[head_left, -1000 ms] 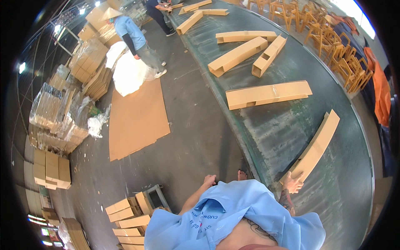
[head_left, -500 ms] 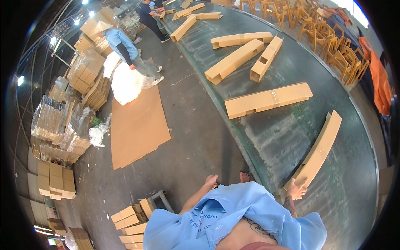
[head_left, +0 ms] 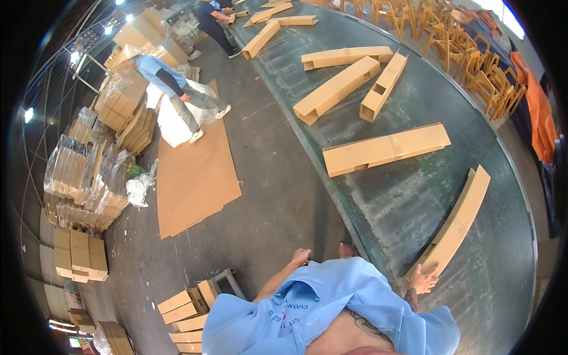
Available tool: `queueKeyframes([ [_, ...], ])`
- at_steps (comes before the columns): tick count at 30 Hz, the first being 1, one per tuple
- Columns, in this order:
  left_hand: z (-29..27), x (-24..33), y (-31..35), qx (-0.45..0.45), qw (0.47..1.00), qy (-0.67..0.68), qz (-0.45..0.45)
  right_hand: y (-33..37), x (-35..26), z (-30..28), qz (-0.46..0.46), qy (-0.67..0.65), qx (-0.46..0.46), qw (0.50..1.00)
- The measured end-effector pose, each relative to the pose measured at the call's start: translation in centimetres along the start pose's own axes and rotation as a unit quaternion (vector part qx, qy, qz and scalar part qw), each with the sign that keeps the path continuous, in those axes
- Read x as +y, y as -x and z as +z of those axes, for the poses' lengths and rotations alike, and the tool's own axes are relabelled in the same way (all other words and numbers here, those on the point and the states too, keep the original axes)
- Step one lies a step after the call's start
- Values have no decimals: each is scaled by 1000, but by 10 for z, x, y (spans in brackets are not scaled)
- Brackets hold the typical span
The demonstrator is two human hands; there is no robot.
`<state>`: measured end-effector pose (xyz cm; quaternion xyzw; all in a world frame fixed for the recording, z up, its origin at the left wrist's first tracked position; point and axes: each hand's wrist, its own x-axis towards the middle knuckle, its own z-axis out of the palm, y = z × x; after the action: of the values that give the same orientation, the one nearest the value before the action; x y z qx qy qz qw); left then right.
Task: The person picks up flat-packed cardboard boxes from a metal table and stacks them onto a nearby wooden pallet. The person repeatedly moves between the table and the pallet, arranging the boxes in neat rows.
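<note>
My right hand (head_left: 422, 278) lies on the near end of a long, narrow cardboard box (head_left: 452, 228), its fingers spread over the cardboard. The box rests on the dark green conveyor belt (head_left: 408, 198) to my right, angled away from me. Low beside my body, over the floor, my left hand (head_left: 301, 257) is closed in a loose fist; nothing shows in it. Farther up the belt a second long box (head_left: 387, 149) with tape round its middle lies crosswise. Beyond that, three more long boxes (head_left: 337, 90) lie close together, some with open ends.
On the left, a person in a blue shirt (head_left: 160, 71) steps across flat cardboard sheets (head_left: 198, 183). Another person (head_left: 212, 26) stands at the belt's far end. Cardboard pieces (head_left: 183, 307) are stacked at my lower left. Wooden chair frames (head_left: 444, 44) stand beyond the belt.
The boxes on the belt have shifted slightly toward me, and my right hand has moved back a little with the nearest one. The person in the blue shirt has stepped leftward.
</note>
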<state>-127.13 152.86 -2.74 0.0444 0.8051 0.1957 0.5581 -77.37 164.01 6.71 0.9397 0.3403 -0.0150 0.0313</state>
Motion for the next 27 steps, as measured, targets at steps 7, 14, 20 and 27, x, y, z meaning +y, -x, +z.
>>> queueKeyframes([
  [7, -5, 55, -10, 197, 935, -175, 238, -16, -4, 12, -21, -2, -13, 1000],
  [14, 15, 281, -12, 284, 833, -184, 439, 33, -88, 24, -96, -24, 3, 995],
  [20, 24, 383, -24, 253, 791, -331, 447, 104, -179, -5, -88, -60, -55, 993],
  [27, 55, 407, -11, 119, 818, -408, 388, 100, -190, -25, -68, -159, -117, 978],
])
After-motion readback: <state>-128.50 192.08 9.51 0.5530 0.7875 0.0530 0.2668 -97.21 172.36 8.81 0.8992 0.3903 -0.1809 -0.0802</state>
